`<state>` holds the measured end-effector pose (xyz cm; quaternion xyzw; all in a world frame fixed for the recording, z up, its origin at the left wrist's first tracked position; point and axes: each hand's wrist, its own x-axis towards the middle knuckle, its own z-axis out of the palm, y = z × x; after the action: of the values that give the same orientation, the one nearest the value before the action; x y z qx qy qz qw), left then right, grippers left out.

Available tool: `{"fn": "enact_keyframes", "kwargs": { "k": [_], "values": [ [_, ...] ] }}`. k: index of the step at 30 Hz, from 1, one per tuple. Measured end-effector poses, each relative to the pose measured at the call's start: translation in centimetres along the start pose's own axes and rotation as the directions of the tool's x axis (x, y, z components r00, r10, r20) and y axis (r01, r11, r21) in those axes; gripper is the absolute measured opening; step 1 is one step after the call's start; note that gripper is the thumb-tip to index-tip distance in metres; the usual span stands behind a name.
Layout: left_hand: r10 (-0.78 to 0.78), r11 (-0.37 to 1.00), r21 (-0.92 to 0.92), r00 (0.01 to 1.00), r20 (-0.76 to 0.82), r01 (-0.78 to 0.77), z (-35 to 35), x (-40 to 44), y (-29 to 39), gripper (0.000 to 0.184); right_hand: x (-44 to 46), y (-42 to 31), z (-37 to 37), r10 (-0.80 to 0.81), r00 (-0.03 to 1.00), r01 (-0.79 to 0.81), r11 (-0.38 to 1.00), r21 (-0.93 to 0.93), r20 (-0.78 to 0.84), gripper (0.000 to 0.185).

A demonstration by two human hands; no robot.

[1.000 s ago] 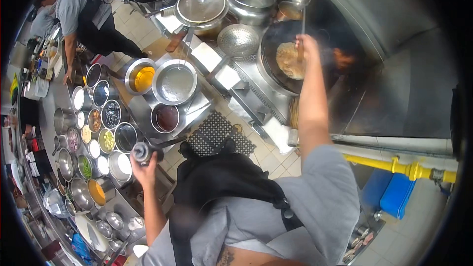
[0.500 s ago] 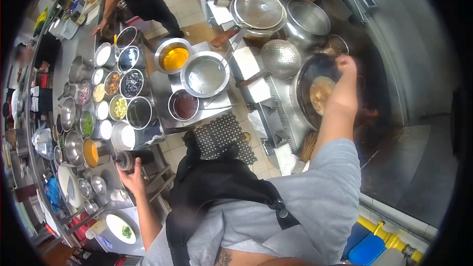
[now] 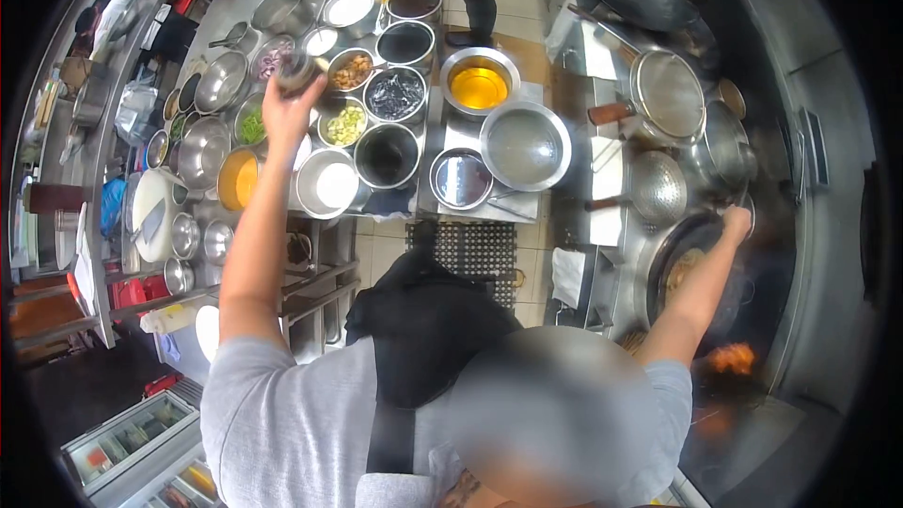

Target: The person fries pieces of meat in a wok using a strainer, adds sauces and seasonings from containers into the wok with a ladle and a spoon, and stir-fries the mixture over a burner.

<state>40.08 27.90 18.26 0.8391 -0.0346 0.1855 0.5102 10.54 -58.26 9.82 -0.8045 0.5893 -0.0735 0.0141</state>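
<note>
- Two bare hands were at work well apart, so good handling meant minding both sides at once.
- The left hand [image 3: 287, 118] held a dark, round-ended container [image 3: 295, 71], blurred, above the crowded steel surface [image 3: 240, 0]; its grip was wrapped around the container's side, thumb apart from the fingers.
- The container hung near the round metal pot of chopped purple pieces [image 3: 276, 56] and the metal pot of pale green chunks [image 3: 343, 125]. A firm wrap and a steady wrist suited that place, since a slip or drip could have landed among the ingredients.
- Bringing it down called for a vertical path, with knuckles and sleeve kept off the open rims.
- The right hand [image 3: 737, 221] was by the far side of the deep black wok [image 3: 658, 263]. Its fingers looked curled, but I could not tell what that grip pinched, if anything.
- Pale brown food [image 3: 682, 268] lay inside the wok, partly behind the forearm. Short, low movements there would have kept it within the rim.
- Orange flame [image 3: 732, 357] showed close to the wok, so the forearm needed to stay high and clear of it.
</note>
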Motion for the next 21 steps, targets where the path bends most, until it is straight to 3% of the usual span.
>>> {"fn": "enact_keyframes", "kwargs": {
  "k": [1,5,7,8,10,13,14,15,16,17,18,19,20,21],
  "values": [
    [0.024,1.000,0.006,1.000,-0.007,-0.024,1.4,2.9,-1.2,0.051,0.3,-1.6,0.1,0.058,0.998,-0.058,0.998,0.014,0.025,0.041],
    [0.050,0.997,0.057,0.998,-0.035,-0.048,6.9,12.2,-7.8,0.062,3.5,-2.8,3.4,0.001,0.999,0.002,0.998,-0.069,0.050,0.042],
    [0.012,0.998,0.066,0.999,-0.033,-0.010,9.3,15.8,-11.9,0.067,4.5,-2.6,3.9,0.031,0.963,-0.027,0.999,-0.017,0.267,0.042],
    [-0.026,0.990,0.136,0.999,-0.043,0.032,10.3,17.3,-13.5,0.068,2.6,-3.2,2.7,0.048,0.962,-0.042,0.999,-0.025,0.268,0.042],
    [-0.073,0.972,0.221,0.996,-0.053,0.083,11.6,18.9,-15.2,0.074,-2.8,-5.4,-1.2,-0.001,0.991,0.011,0.997,-0.071,0.133,0.044],
    [-0.058,0.996,0.069,0.998,-0.015,0.059,13.0,19.7,-18.0,0.078,-9.1,-5.0,-4.4,0.011,1.000,-0.010,1.000,0.025,-0.022,0.044],
    [-0.092,0.988,0.127,0.995,0.022,0.089,13.1,20.1,-19.0,0.082,-11.4,-5.0,-5.2,-0.014,0.997,0.016,1.000,0.024,-0.080,0.043],
    [-0.025,0.935,0.353,0.998,-0.065,0.047,15.5,22.7,-26.8,0.084,-14.2,-4.7,-5.9,-0.017,0.989,0.019,1.000,0.011,-0.145,0.042],
    [-0.061,0.947,0.310,0.996,-0.065,0.078,15.7,22.1,-26.4,0.086,-16.9,-4.6,-5.8,0.097,0.982,-0.061,0.975,0.213,-0.162,0.042],
    [-0.107,0.985,0.138,0.993,0.046,0.100,14.5,20.8,-22.4,0.084,-18.1,-2.7,-3.9,-0.006,0.989,0.057,0.939,0.338,-0.151,0.033],
    [-0.096,0.974,0.207,0.995,0.021,0.089,15.4,21.2,-24.3,0.084,-19.5,-2.7,-3.5,0.043,0.959,-0.249,0.608,0.754,0.281,0.019],
    [-0.131,0.976,0.187,0.985,0.108,0.109,14.6,20.5,-22.7,0.086,-22.9,-6.9,-4.9,0.062,0.906,-0.421,0.204,0.884,0.418,0.011],
    [-0.147,0.969,0.219,0.979,0.138,0.115,14.6,20.7,-24.0,0.088,-21.9,-6.2,-3.7,-0.072,0.811,-0.570,0.133,0.811,0.581,0.012],
    [-0.163,0.957,0.264,0.973,0.161,0.117,15.1,21.0,-25.4,0.090,-19.8,-5.0,-1.6,-0.033,0.769,-0.635,0.071,0.769,0.638,0.013]
  ]
}}
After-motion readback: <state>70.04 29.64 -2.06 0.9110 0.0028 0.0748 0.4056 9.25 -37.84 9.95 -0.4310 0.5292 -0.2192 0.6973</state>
